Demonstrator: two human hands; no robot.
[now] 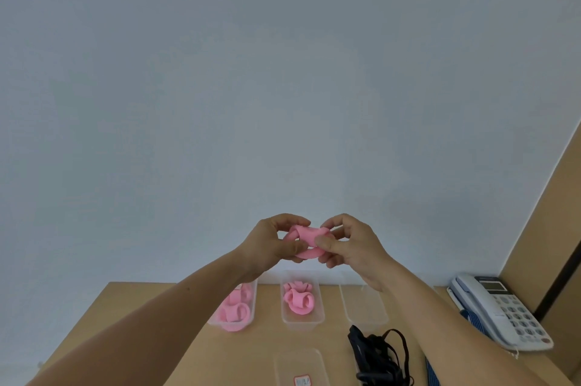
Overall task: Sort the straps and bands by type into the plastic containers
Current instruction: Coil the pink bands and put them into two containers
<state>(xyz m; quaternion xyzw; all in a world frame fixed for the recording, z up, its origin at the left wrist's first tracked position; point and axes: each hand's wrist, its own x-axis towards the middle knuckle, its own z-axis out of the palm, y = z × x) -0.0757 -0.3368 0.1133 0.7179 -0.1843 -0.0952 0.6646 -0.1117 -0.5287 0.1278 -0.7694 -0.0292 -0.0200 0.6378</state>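
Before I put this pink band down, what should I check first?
1. Grip on the pink looped elastic band: ok, left hand and right hand both pinch it.
2. Band clear of the wooden table: ok, held above it.
3. Room in the middle clear plastic container: ok, front part bare.
4. Whether it matches that container or the left clear plastic container: cannot tell.
5. Black straps sorted: not ok, heaped loose on the table.
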